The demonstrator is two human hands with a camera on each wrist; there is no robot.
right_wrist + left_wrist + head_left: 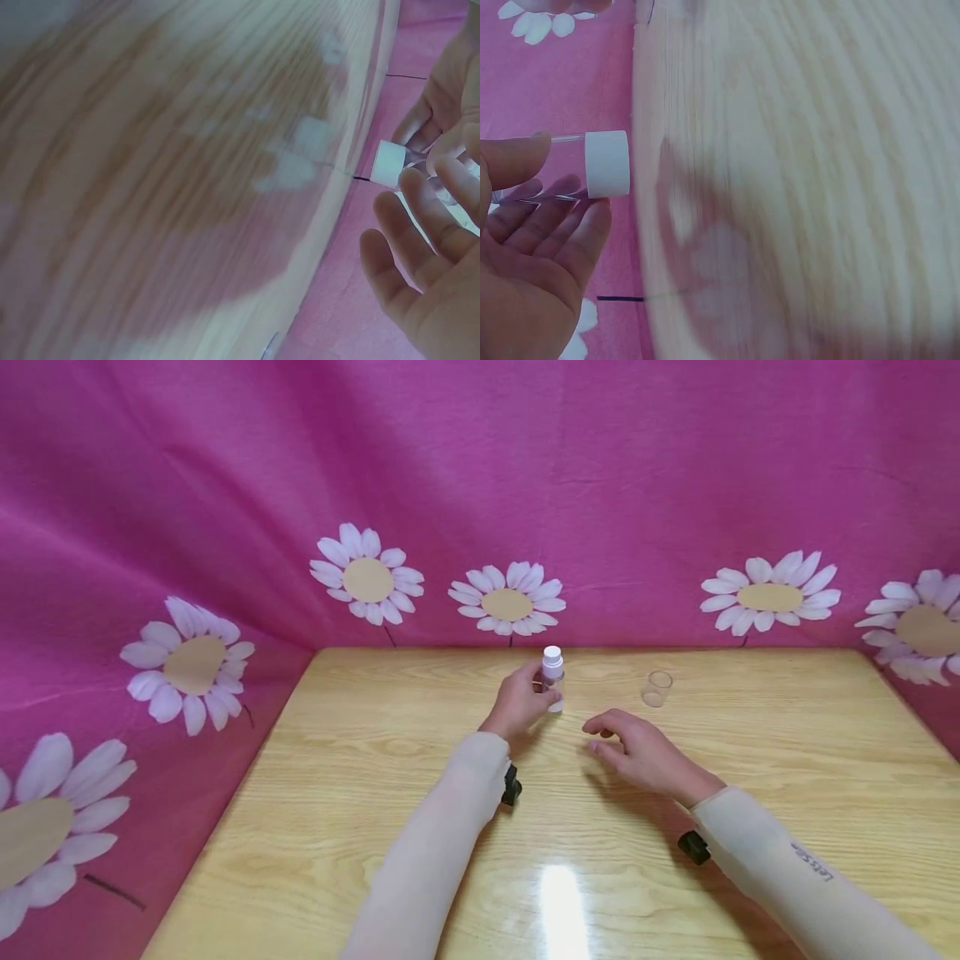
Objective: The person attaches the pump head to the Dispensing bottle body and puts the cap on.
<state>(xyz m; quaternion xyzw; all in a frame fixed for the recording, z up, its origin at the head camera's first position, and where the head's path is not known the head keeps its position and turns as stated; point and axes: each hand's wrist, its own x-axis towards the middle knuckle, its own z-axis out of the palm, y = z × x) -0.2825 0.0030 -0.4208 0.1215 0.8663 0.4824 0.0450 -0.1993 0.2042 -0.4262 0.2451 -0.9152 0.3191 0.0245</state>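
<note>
My left hand grips a small clear bottle with a white top and a white base, held upright near the back of the table. In the left wrist view the thumb lies along one side of the clear body and the fingers curl round the other, just by the white base. To the right and a little nearer, my right hand hovers over the table with fingers loosely bent and nothing in them. Beyond it a clear cylindrical cap stands on the wood.
The light wooden table ends at the back and left against a magenta cloth printed with white daisies. A bright light reflection lies on the front part of the tabletop. Dark wrist cameras sit under both sleeves.
</note>
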